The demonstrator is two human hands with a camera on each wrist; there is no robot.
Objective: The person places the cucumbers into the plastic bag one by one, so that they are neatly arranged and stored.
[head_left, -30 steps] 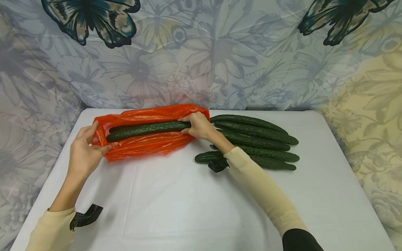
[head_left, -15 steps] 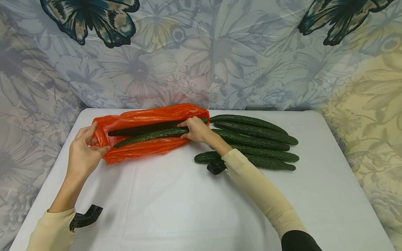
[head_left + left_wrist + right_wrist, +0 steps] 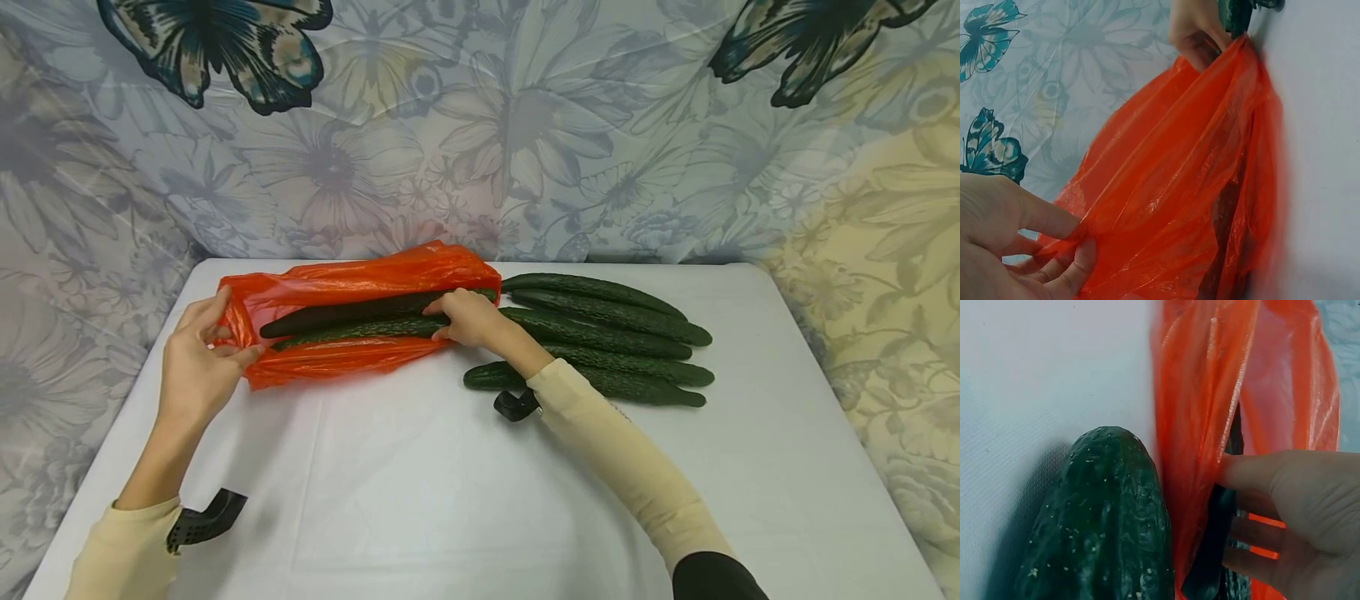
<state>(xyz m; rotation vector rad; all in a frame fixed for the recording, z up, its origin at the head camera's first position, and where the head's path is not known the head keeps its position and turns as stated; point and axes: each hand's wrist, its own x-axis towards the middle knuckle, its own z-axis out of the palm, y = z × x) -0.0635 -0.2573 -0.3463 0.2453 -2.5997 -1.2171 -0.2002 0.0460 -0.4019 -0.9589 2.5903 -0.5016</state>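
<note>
An orange plastic bag (image 3: 375, 279) lies open along the table's back left. Inside it, two dark green cucumbers lie side by side, a far cucumber (image 3: 337, 313) and a near cucumber (image 3: 367, 330). My left hand (image 3: 198, 362) pinches the bag's left edge between thumb and fingers, and the left wrist view shows the film bunched there. At the bag's right end my right hand (image 3: 468, 318) grips the near cucumber, thumb on the near side. In the right wrist view the bag's near wall partly hides that grip.
Several loose cucumbers (image 3: 600, 332) lie in a fanned row right of the bag, under and beyond my right forearm. The nearest cucumber (image 3: 1100, 519) lies close to the bag's side. White cloth covers the table (image 3: 420, 475); a patterned fabric wall (image 3: 517, 167) stands behind.
The held cucumber has gone from lying over the other one to the near side of the bag, lower down. My right hand has moved slightly toward me. My left hand stays put.
</note>
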